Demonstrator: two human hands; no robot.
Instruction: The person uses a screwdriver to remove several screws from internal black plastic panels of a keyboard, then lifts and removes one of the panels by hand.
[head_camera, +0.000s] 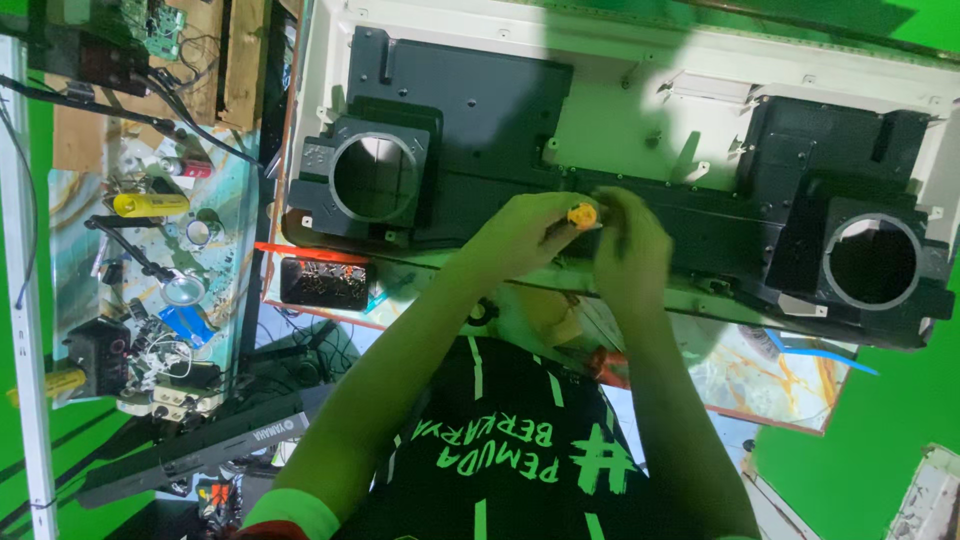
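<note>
**Both hands meet on a yellow-handled tool**

My forearms reach out from my chest and converge over the black housing (470, 110). My left hand (520, 235) is curled shut around the yellow-handled tool (582, 214), which sits at its fingertips, knuckles up. My right hand (630, 250) is just beside it, fingers bent in against the yellow end. It is blurred, so I cannot tell whether it grips the tool or only touches it.

The tool's shaft and tip are hidden under my hands, so I cannot see what they meet. A red-handled tool (605, 365) under my right forearm is mostly covered.

I count one yellow-handled tool and two round openings in the housing: one round opening (375, 178) lies beyond and left of my left hand, the other opening (872, 262) well to the right of my right hand.
</note>
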